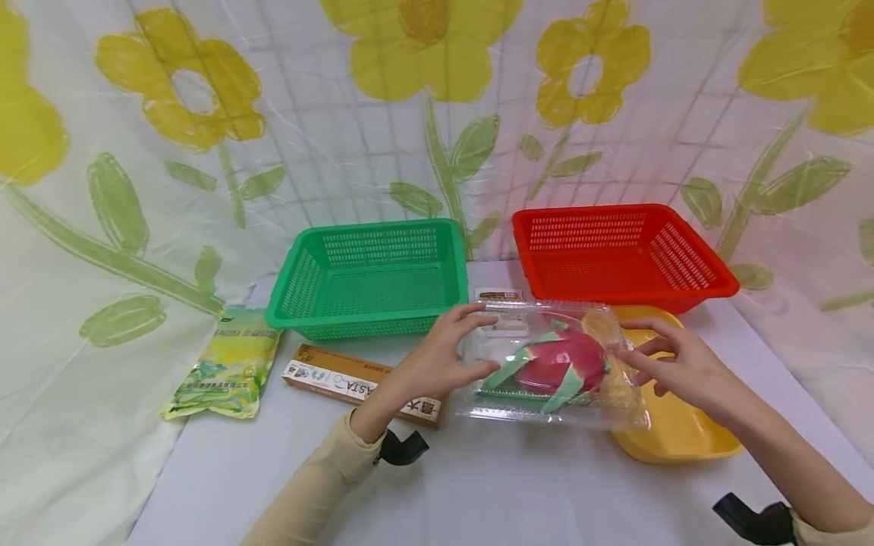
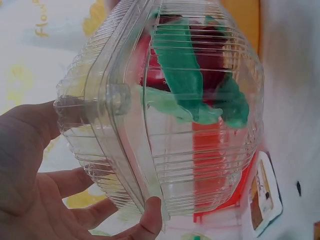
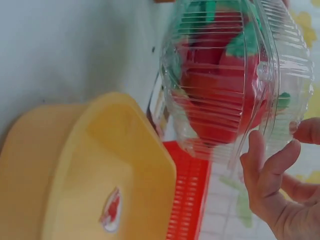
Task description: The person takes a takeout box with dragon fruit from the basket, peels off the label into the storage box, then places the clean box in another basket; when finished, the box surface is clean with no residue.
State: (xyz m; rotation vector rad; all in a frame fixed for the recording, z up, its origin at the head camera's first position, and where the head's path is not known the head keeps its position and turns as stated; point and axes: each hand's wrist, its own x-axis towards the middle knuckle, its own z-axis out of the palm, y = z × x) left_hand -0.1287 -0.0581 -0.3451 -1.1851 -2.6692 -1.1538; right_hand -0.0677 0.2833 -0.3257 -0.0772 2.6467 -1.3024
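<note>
A clear plastic clamshell box with ribbed sides hangs between both hands, above the white table. Inside lies a pink-red toy dragon fruit with green leaf flaps. My left hand holds the box's left end, its thumb and fingers spread around the lid and rim; in the left wrist view a fingertip presses the rim's corner. At the opposite end my right hand pinches the rim with its fingertips. The right wrist view shows the lid closed over the fruit.
Behind stand a green basket and a red basket. A yellow basin sits partly behind the box at right. Left are a brown pasta box and a yellow-green packet. A small white-edged package lies beyond the box.
</note>
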